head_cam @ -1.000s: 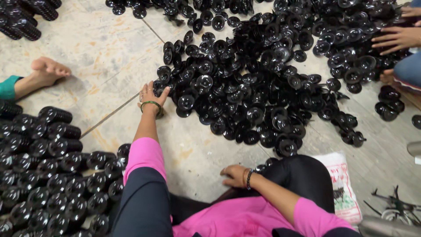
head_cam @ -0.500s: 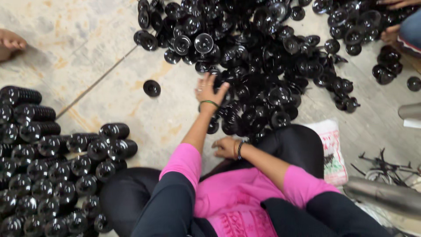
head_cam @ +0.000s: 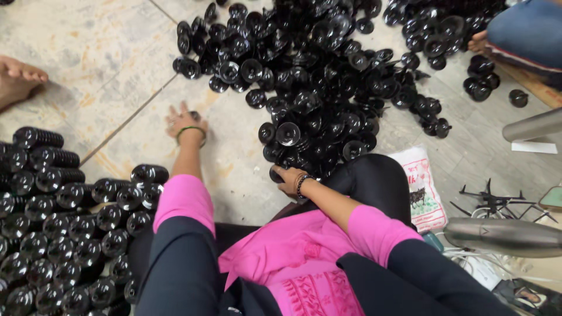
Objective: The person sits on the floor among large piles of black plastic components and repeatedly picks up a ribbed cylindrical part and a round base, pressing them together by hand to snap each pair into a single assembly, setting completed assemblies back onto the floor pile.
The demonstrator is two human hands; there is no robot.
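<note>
We see a white printed bag (head_cam: 422,186) by our knee, left hand (head_cam: 185,122) spread flat over a black disc (head_cam: 195,115) on the floor, right hand (head_cam: 288,178) curled round a black part (head_cam: 275,174).

left hand (head_cam: 186,124): covers a small black part (head_cam: 195,115), grip unclear | right hand (head_cam: 290,178): palm hidden, hold on part unclear | stacks (head_cam: 52,222): cut by left edge | foot (head_cam: 17,79): cut off

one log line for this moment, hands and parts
left hand: flat on floor over a lone black part | right hand: grip on black part at pile edge | stacked rows at left
</note>
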